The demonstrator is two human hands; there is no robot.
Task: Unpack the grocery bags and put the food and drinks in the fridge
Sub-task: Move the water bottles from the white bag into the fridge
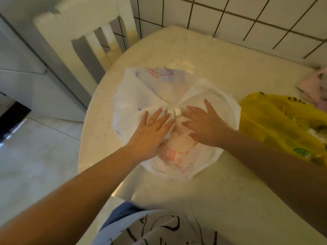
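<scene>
Now unpacking: on the tabletop, white grocery bag under both hands. Left hand and right hand, fingers spread flat, gripping nothing, bottle cap between the fingertips. Best parting the plastic first. Yellow bag beyond the right fingers.

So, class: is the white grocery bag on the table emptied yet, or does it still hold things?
Not emptied. The white bag bulges, and a bottle cap pokes out at its mouth.
</scene>
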